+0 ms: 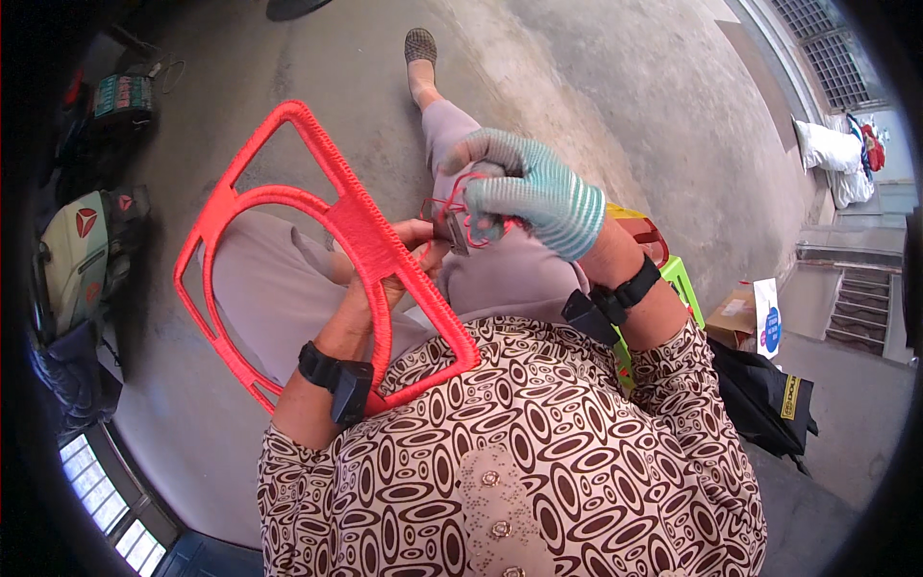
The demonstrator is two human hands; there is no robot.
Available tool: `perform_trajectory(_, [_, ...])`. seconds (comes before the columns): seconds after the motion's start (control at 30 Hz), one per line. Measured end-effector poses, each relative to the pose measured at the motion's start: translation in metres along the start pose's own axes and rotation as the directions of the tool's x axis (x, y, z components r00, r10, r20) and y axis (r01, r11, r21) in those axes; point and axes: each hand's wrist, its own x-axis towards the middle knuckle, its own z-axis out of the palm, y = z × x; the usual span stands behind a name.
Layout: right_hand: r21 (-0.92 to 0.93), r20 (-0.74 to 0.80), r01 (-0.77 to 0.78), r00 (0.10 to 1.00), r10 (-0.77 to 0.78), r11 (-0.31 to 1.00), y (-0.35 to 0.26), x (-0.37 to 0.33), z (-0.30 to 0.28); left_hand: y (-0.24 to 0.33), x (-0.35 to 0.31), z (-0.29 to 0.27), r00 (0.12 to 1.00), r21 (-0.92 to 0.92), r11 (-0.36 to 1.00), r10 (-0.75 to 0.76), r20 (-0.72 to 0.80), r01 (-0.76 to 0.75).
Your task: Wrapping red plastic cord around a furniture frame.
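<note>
A red cord-wrapped frame (361, 231), roughly rectangular with a ring inside, leans tilted over my lap and left forearm. My bare left hand (423, 248) reaches out from behind the frame's edge, its fingers pinched on a small dark metal piece (456, 234). The exact kind of that piece is hard to make out. My right hand (529, 188), in a pale green-striped knit glove, is closed just right of it. Thin red cord (444, 202) loops between the two hands, gripped by the gloved fingers. Part of the left palm is hidden by the frame.
I sit with grey-trousered legs (279, 279) apart on a concrete floor (317, 48). A bright green plastic stool edge (681, 281) shows by my right side, near a black bag (760, 394) and a cardboard box (735, 313). At the left stands a scooter (77, 255).
</note>
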Motion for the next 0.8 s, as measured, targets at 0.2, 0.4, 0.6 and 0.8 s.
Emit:
perform_trajectory(0.2, [-0.509, -0.340, -0.146, 0.939, -0.042, 0.848, 0.042, 0.007, -0.032, 0.014, -0.006, 0.023, 0.963, 0.147, 0.985, -0.053, -0.265, 0.095])
perform_trajectory(0.4, [-0.565, -0.142, -0.204, 0.979, 0.149, 0.800, 0.040, 0.007, -0.014, 0.019, -0.003, 0.013, 0.982, 0.237, 0.956, -0.149, -0.115, 0.172])
perform_trajectory(0.6, [-0.546, -0.138, -0.204, 0.979, 0.153, 0.813, 0.047, 0.001, -0.023, 0.014, -0.001, 0.016, 0.946, 0.447, 0.891, 0.077, -0.315, 0.077])
perform_trajectory(0.8, [-0.484, -0.041, -0.325, 0.936, 0.350, 0.812, 0.029, -0.025, -0.020, 0.020, -0.006, 0.014, 0.958, 0.432, 0.889, -0.028, -0.285, 0.155])
